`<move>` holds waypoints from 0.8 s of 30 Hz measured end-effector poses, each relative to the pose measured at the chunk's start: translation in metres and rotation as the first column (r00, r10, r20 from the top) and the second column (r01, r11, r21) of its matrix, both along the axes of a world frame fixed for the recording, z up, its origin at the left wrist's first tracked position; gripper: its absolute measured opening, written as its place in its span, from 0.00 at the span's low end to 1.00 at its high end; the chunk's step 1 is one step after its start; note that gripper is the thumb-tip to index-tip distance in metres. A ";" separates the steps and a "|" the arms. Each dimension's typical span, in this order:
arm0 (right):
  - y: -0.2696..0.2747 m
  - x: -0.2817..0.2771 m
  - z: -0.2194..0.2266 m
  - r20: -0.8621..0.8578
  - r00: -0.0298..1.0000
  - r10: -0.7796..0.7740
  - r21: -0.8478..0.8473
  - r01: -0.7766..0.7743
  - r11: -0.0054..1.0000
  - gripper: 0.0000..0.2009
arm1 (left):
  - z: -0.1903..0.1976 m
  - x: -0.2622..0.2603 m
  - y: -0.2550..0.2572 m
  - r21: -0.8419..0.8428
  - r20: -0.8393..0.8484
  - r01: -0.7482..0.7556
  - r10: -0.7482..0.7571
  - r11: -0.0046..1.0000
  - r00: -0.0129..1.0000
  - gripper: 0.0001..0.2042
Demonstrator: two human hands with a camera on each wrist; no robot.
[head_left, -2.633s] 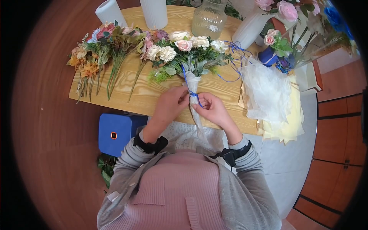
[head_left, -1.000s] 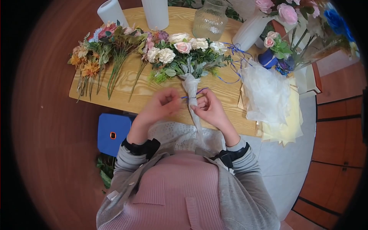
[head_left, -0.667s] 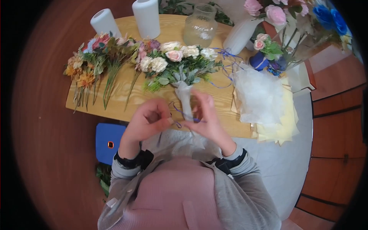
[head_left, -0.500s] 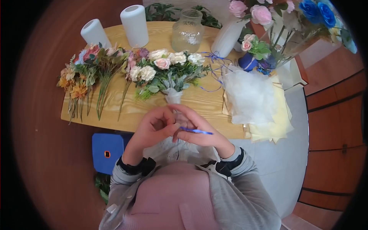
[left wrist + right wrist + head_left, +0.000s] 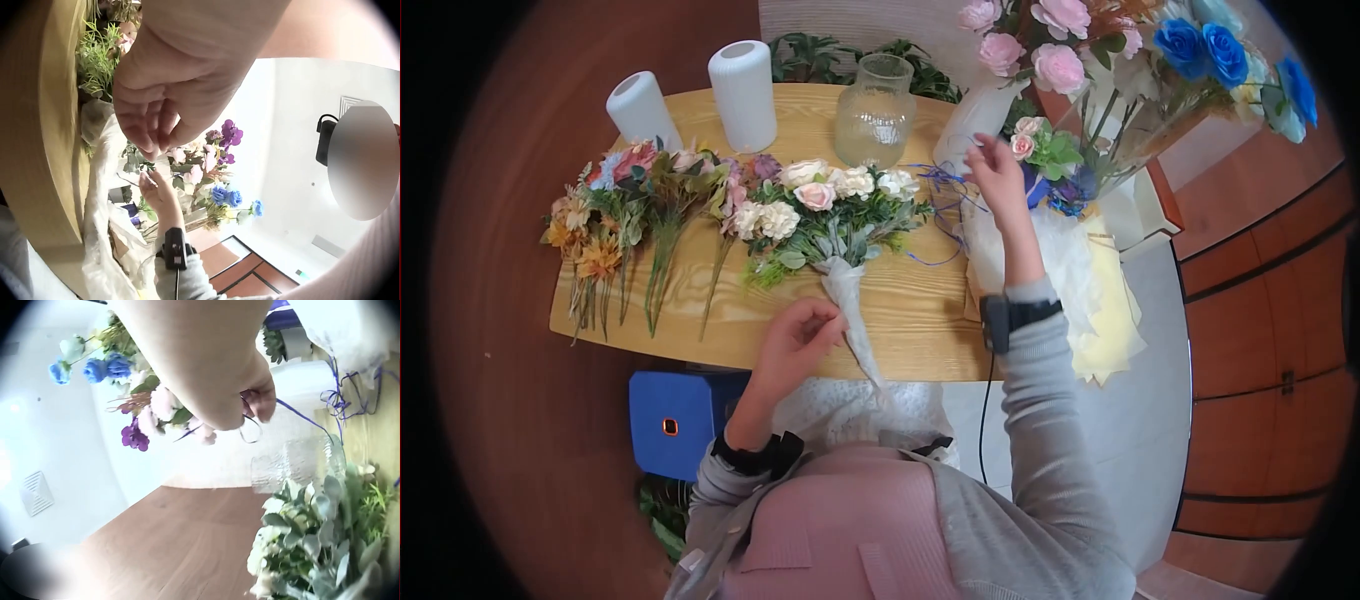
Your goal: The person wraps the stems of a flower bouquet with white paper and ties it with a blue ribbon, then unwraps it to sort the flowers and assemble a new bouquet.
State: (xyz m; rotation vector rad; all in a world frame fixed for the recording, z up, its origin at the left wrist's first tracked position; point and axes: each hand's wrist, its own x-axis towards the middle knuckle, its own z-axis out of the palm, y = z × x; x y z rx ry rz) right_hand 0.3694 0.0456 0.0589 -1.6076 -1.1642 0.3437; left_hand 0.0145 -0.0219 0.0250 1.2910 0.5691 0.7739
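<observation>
A bouquet [image 5: 830, 215] of cream and pale pink flowers lies on the wooden table, its stems wrapped in white tissue [image 5: 856, 315] that tapers past the near edge. Right beside the wrapped stems is my left hand [image 5: 798, 345], fingers loosely curled. In the left wrist view nothing shows between its fingertips. My right hand [image 5: 1000, 185] is raised over the table's right side, close to the white vase. The right wrist view shows this hand pinching blue ribbon [image 5: 300, 414], with a small loop below the fingers.
Loose flower stems [image 5: 662, 270] lie at left. White vases [image 5: 743, 98] and a glass vase [image 5: 875, 118] line the back. Tangled blue ribbon [image 5: 945, 190], white tissue sheets [image 5: 1010, 245] and yellow paper [image 5: 1105, 335] lie at right, near tall roses [image 5: 1060, 68].
The blue ribbon has come off the wrapped stems. My right hand has lifted away from them, up and to the right, carrying ribbon; the left hand has stayed near the stems.
</observation>
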 end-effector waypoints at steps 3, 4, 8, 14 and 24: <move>0.006 0.007 -0.012 0.343 0.939 -0.002 -0.110 0.043 0.993 0.37 | -0.016 -0.008 0.000 0.076 -0.154 -0.026 0.038 0.997 0.987 0.07; 0.004 0.004 -0.016 0.563 0.826 0.006 -0.164 0.105 0.981 0.43 | -0.021 -0.012 0.001 0.118 -0.228 -0.052 0.078 0.992 0.970 0.08; -0.055 -0.053 0.011 0.627 0.773 -0.094 0.094 0.045 0.995 0.26 | -0.044 -0.009 0.000 0.150 -0.192 -0.199 0.226 0.969 0.955 0.12; -0.128 -0.136 -0.001 -0.059 0.884 0.464 -0.336 -0.455 0.825 0.11 | -0.030 0.013 0.009 -0.149 -0.200 -0.142 0.111 0.979 0.974 0.10; -0.152 -0.188 -0.034 0.231 0.914 0.333 -0.192 -0.292 0.937 0.22 | -0.008 0.025 -0.002 0.040 -0.055 -0.083 0.085 0.996 0.995 0.04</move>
